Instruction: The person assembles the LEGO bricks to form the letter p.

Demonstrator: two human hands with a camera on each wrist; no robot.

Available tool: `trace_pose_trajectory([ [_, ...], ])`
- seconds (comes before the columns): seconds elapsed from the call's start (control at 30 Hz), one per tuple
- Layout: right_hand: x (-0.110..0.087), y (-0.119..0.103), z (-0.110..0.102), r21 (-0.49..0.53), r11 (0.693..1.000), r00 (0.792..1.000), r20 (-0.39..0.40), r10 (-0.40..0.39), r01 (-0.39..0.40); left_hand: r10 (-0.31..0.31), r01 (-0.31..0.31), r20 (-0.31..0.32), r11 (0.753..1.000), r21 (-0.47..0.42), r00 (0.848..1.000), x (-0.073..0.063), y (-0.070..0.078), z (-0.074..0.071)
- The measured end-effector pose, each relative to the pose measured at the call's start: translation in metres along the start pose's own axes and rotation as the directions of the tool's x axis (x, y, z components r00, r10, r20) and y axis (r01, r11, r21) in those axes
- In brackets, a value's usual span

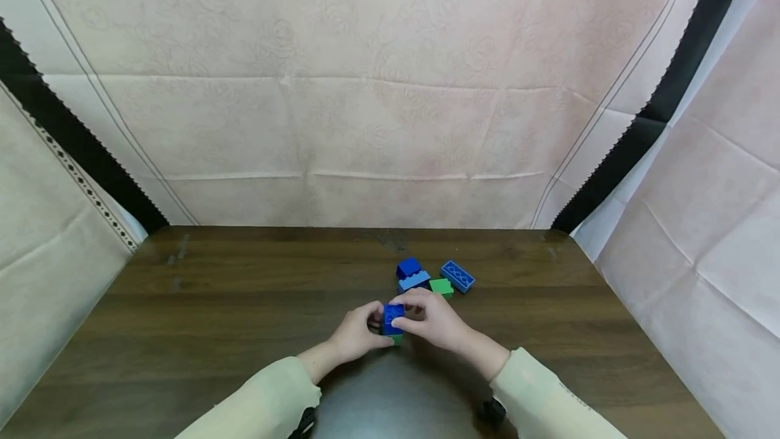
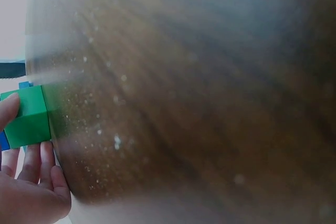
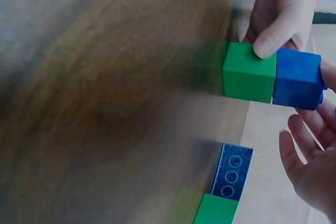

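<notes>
A blue brick [image 1: 393,316] sits on top of a green brick [image 1: 397,340], upright at the middle of the table's near part. In the right wrist view the green brick [image 3: 249,72] and blue brick [image 3: 298,80] line up, their faces close together. My left hand [image 1: 358,332] grips the green brick, its thumb across one side and fingers behind. From the right, my right hand [image 1: 435,319] pinches the blue brick between thumb and forefinger. The left wrist view shows the green brick [image 2: 27,116] above the fingers of my left hand [image 2: 34,187].
Just beyond my right hand lie a dark blue brick [image 1: 408,267], a lighter blue brick [image 1: 414,281], a green brick [image 1: 441,287] and a blue brick [image 1: 457,276]. They stand on the brown wooden table [image 1: 244,290]. Pale cloth [image 1: 365,120] hangs behind it.
</notes>
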State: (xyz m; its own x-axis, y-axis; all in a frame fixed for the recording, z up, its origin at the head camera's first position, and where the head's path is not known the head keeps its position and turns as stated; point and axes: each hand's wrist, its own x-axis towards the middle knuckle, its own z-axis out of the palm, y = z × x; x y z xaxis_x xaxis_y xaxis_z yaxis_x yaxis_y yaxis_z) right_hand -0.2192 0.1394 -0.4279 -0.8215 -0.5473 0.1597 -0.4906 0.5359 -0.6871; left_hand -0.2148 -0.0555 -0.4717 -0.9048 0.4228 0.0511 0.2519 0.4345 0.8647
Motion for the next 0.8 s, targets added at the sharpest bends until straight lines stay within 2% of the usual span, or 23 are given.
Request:
trace_pose_trajectory([
  [0.2,0.0007,-0.0012,0.0021,-0.047,0.999,1.0,-0.002,-0.029,0.028,0.001,-0.001,-0.011,1.0,0.004,1.0,-0.0024,0.0006,-0.0019],
  [0.57,-0.0017,0.0016,0.0035,0.023,1.0,1.0,0.002,0.01,-0.01,0.004,-0.005,0.02,1.0,0.022,1.0,-0.006,0.0031,-0.0017],
  [0.8,-0.0023,0.0009,0.0025,0.031,0.999,1.0,-0.009,0.01,-0.009,0.027,-0.027,-0.005,0.999,-0.041,1.0,-0.0077,0.0051,-0.0042],
])
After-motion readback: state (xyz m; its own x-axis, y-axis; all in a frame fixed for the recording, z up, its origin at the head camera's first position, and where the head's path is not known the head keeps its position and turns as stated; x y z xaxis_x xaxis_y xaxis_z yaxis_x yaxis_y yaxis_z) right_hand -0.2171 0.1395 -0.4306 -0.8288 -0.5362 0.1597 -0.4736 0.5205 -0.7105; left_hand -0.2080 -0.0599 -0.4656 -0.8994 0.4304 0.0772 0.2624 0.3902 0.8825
